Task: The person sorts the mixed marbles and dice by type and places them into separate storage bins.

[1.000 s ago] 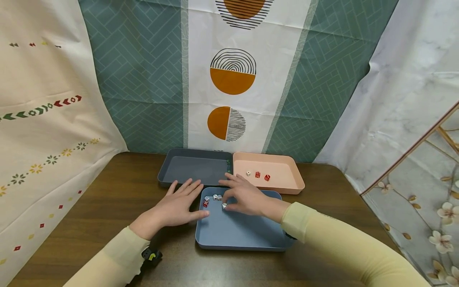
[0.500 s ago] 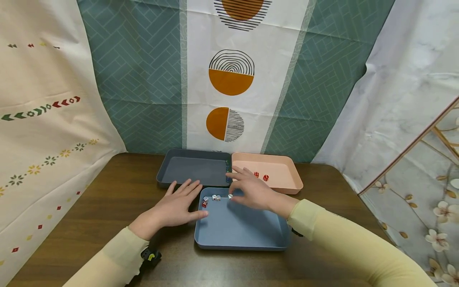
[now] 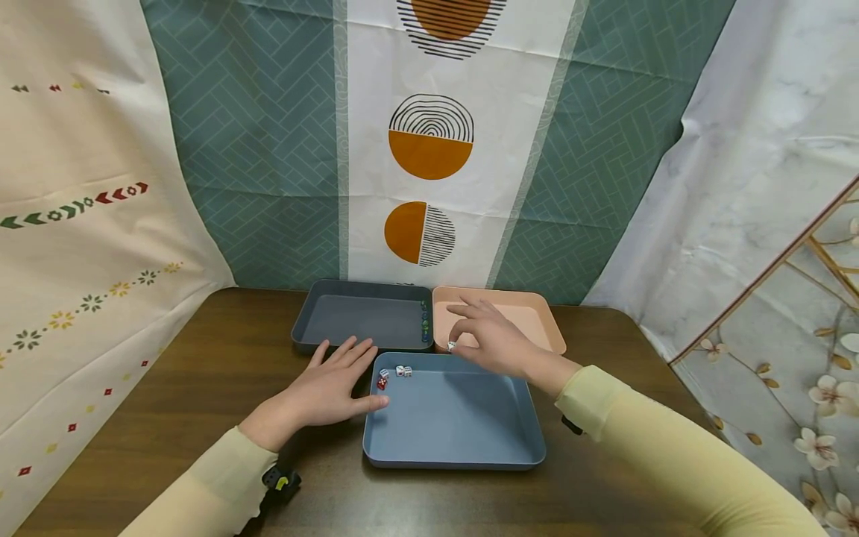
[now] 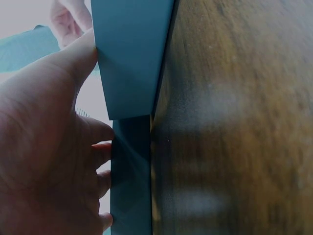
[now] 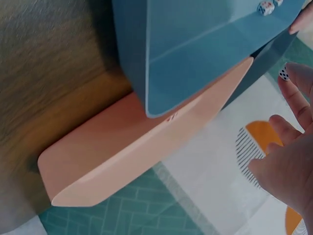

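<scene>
Currently, your right hand (image 3: 493,339) pinches a small white cube-shaped die with black pips (image 3: 451,346) between thumb and index finger, raised by the near left corner of the shallow pink rectangular tray (image 3: 533,317), just beyond the far edge of the shallow blue rectangular tray (image 3: 456,436). Your left hand (image 3: 329,388) holds nothing; its fingers are spread wide, the thumb touching the blue tray's left edge and the fingertips at the near edge of the dark grey rectangular tray (image 3: 356,317). Near the blue tray's far left corner sit a red die (image 3: 382,382) and three white dice (image 3: 400,371). Small green and blue pieces (image 3: 425,324) line the dark grey tray's right edge. All three trays rest on the brown wood-grain table (image 3: 201,373).
</scene>
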The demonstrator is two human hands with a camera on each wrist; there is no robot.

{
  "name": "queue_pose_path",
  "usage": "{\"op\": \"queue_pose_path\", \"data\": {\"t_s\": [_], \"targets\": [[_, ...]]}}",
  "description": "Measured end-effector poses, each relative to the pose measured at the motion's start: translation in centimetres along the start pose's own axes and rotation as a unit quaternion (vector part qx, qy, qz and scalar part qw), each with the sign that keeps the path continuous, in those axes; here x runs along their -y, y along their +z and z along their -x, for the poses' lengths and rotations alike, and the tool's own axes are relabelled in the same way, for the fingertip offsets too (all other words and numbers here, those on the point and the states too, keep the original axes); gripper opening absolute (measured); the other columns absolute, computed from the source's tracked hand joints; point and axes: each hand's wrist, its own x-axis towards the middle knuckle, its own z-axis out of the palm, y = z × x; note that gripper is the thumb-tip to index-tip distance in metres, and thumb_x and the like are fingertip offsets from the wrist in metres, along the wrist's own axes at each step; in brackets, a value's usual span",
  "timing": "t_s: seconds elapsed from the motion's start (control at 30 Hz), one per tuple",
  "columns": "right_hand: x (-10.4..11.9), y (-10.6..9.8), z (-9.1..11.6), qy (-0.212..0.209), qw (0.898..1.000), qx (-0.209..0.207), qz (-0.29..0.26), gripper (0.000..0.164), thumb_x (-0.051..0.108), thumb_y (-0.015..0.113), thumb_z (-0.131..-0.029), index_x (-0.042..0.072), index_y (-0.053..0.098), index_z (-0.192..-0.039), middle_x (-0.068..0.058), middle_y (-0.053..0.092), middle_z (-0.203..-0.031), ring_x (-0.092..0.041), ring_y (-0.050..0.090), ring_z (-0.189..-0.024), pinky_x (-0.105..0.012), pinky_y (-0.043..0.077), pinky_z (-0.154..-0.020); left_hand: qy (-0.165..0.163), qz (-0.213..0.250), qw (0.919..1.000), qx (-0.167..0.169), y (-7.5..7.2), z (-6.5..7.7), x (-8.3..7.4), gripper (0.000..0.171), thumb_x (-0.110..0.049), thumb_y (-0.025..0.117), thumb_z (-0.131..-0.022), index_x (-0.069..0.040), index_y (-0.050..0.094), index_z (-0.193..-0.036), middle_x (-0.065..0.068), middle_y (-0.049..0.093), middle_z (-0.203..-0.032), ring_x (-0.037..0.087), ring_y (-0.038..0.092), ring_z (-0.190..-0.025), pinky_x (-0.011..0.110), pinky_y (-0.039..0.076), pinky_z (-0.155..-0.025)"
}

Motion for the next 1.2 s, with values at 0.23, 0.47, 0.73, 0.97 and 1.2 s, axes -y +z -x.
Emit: {"op": "queue_pose_path", "data": {"t_s": [0.23,0.47,0.73,0.97,1.2], "targets": [[-1.6,-1.0,0.1,0.025,0.999,-0.021,0.000,0.004,0.019,0.081,-0.103,0.015,0.082,-0.103,-0.020,0.052,-0.166,-0.046,0.028,-0.164,-0.064,0.024,-0.131,0.001,0.003,1.0000,0.001,0.0,0.0,0.0,0.107,-0.081,0.055,-0.102,-0.004,0.034,-0.173,0.015,0.027,-0.181,0.042,0.017,-0.168,0.075,0.002,-0.128],[-3.2,-1.9,0.6,0.056,0.998,-0.020,-0.008,0.005,0.019,0.079,-0.104,0.015,0.081,-0.104,-0.022,0.051,-0.166,-0.044,0.023,-0.166,-0.063,0.016,-0.133,0.002,0.003,1.0000,0.000,0.0,0.1,-0.1,0.106,-0.079,0.056,-0.102,-0.004,0.035,-0.173,0.016,0.028,-0.180,0.043,0.017,-0.168,0.075,0.002,-0.128],[-4.7,-2.4,0.8,0.063,0.997,-0.035,-0.006,0.007,0.014,0.080,-0.102,0.010,0.082,-0.108,-0.024,0.047,-0.168,-0.047,0.023,-0.165,-0.067,0.015,-0.132,0.002,0.002,1.0000,-0.001,-0.1,0.1,0.0,0.105,-0.079,0.056,-0.102,-0.004,0.034,-0.173,0.016,0.027,-0.181,0.043,0.017,-0.168,0.075,0.002,-0.128],[-6.0,-2.4,0.8,0.088,0.995,-0.044,0.024,0.008,0.018,0.082,-0.101,0.012,0.083,-0.107,-0.023,0.049,-0.167,-0.046,0.024,-0.165,-0.068,0.016,-0.131,0.002,0.002,1.0000,0.000,-0.1,0.1,0.0,0.105,-0.079,0.056,-0.102,-0.005,0.034,-0.173,0.015,0.027,-0.181,0.043,0.017,-0.168,0.075,0.002,-0.128],[-7.1,-2.6,0.7,0.106,0.993,-0.045,0.019,0.008,0.016,0.078,-0.103,0.010,0.082,-0.107,-0.028,0.048,-0.166,-0.050,0.023,-0.164,-0.072,0.013,-0.130,0.000,-0.001,1.0000,-0.001,0.0,0.0,0.0,0.106,-0.080,0.056,-0.102,-0.004,0.034,-0.173,0.015,0.027,-0.181,0.043,0.018,-0.168,0.076,0.003,-0.128]]}}
